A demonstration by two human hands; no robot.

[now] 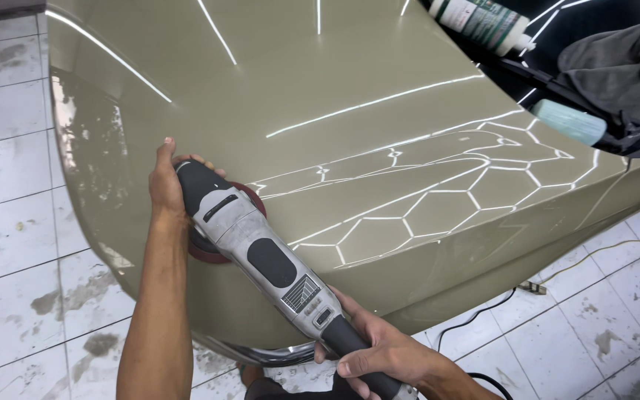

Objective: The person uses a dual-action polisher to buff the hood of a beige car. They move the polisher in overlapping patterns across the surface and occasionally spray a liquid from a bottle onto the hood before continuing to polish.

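Left hand (166, 185) grips polisher (261, 255) head; right hand (379, 348) clasps its rear handle. Red pad (203, 252) sits under left hand on car panel (350, 96); advise flat contact, even pressure from 2 hands.

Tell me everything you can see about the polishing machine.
The polishing machine is grey with black grips, dusty and scuffed, lying diagonally across the glossy olive car panel. Its dark red round pad sits flat on the paint. The left hand covers its head; the right hand grips the rear handle.

Both hands (168, 181) (383, 352) on polisher (261, 248), car panel (379, 96)
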